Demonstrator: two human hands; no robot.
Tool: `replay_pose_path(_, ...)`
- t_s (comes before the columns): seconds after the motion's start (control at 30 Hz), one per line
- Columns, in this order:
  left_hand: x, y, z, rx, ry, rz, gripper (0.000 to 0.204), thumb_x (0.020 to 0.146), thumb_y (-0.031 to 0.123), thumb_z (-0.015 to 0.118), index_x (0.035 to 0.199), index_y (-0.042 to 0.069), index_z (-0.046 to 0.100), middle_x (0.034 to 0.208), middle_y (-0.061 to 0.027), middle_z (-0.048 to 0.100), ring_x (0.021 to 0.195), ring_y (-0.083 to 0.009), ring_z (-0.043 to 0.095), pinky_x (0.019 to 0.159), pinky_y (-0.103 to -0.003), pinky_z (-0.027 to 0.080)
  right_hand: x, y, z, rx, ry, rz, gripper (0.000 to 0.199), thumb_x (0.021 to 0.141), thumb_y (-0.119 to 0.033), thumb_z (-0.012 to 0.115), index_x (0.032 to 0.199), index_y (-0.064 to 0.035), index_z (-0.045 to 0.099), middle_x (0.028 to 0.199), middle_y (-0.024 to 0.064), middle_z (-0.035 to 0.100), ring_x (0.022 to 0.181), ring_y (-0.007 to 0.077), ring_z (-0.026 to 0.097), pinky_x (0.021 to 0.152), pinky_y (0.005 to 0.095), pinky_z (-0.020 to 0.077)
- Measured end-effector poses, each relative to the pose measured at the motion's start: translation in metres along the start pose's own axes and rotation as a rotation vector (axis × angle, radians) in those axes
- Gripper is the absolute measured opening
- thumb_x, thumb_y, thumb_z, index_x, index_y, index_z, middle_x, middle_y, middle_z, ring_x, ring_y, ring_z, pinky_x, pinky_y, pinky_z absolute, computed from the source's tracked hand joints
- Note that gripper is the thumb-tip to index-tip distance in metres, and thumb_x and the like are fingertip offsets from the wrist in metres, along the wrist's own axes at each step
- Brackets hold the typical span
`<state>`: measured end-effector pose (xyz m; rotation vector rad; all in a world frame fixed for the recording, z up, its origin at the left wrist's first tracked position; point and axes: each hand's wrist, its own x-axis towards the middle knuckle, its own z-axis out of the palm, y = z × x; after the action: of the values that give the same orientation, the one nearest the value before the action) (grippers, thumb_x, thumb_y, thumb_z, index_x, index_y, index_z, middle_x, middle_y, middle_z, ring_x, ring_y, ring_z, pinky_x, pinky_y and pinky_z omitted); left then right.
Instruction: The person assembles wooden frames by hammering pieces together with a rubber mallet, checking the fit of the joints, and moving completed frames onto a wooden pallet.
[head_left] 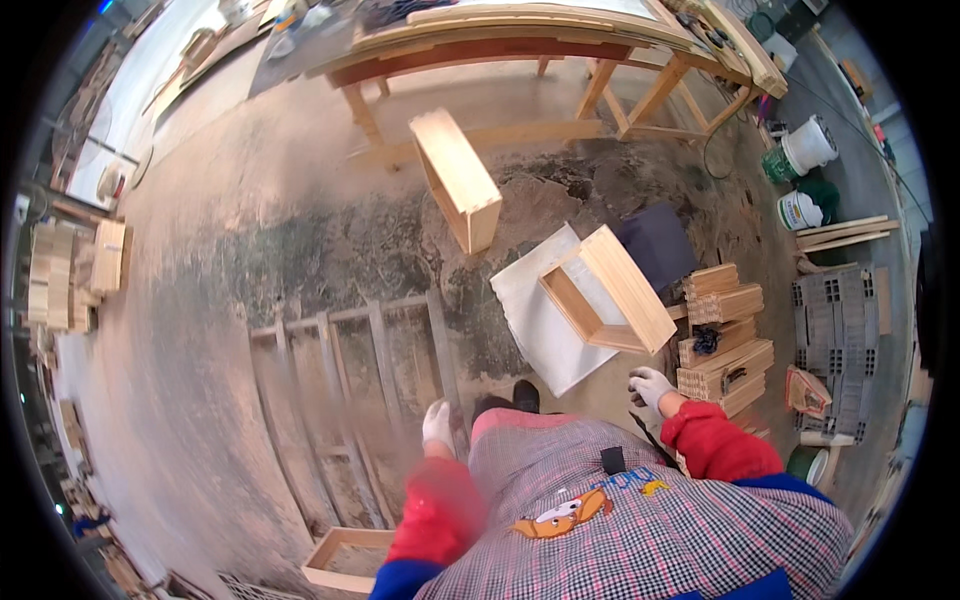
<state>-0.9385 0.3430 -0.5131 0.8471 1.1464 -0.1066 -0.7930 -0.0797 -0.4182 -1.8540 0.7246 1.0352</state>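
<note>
Checked fabric of an apron (640, 520), printed with a cartoon animal, filled the lower part of the view, with red sleeves (720, 445) reaching out on either side. Both hands wore white gloves. The right hand (652, 387) was loosely open, its fingers slightly bent, and nothing showed in its grasp; it was near the lower end of a rectangular wooden box frame (630, 290). That frame rested tilted across a white sheet (530, 300) on the floor, beside a dark sheet (660, 245). The left hand (437, 424) hung over the floor near a ladder-like wooden rack (383, 360), its fingers pointing forward; how far they were open, or whether they held anything, I could not tell.

A 2nd box frame (460, 170) stood farther off, between the white sheet and a long wooden workbench (480, 62). Stacked wooden pieces (735, 375) lay just right of the right hand, with a black crumpled item (706, 340) on them. At lower left was a shallow wooden frame (335, 578). Along the right side were 2 white buckets (808, 147) and a grey gridded panel (835, 335).
</note>
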Motion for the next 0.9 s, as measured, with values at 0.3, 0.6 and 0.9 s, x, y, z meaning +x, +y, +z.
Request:
replay_pose_path(0.3, 0.172, 0.155, 0.192, 0.433, -0.247, -0.075, 0.028, 0.091, 0.023, 0.051, 0.116, 0.010, 0.049, 0.090, -0.0044, 0.061, 0.074, -0.0186, 0.063, 0.059, -0.030, 0.050, -0.010, 0.034, 0.020, 0.463, 0.129, 0.282, 0.035, 0.083, -0.011, 0.051, 0.118, -0.0049, 0.053, 0.086, 0.0109, 0.060, 0.059, 0.0219, 0.059, 0.051, 0.0322, 0.0501)
replay_pose_path(0.6, 0.339, 0.242, 0.333, 0.278, -0.038, -0.019, 0.040, 0.086, 0.029, 0.057, 0.117, 0.005, 0.048, 0.099, -0.0110, 0.060, 0.082, -0.0305, 0.061, 0.068, -0.047, 0.050, 0.013, -0.134, 0.082, 0.101, 0.118, 0.133, 0.037, 0.085, -0.015, 0.052, 0.118, 0.0001, 0.052, 0.091, 0.0111, 0.062, 0.074, 0.0196, 0.061, 0.066, 0.0305, 0.0511)
replay_pose_path(0.9, 0.312, 0.307, 0.362, 0.053, -0.258, -0.172, 0.040, 0.086, 0.014, 0.058, 0.122, 0.007, 0.041, 0.111, -0.0150, 0.056, 0.096, -0.0334, 0.057, 0.081, -0.053, 0.048, 0.031, -0.320, 0.090, -0.295, 0.165, -0.295, 0.039, 0.084, -0.024, 0.052, 0.115, -0.0004, 0.054, 0.109, 0.0195, 0.059, 0.100, 0.0336, 0.057, 0.087, 0.0368, 0.0445)
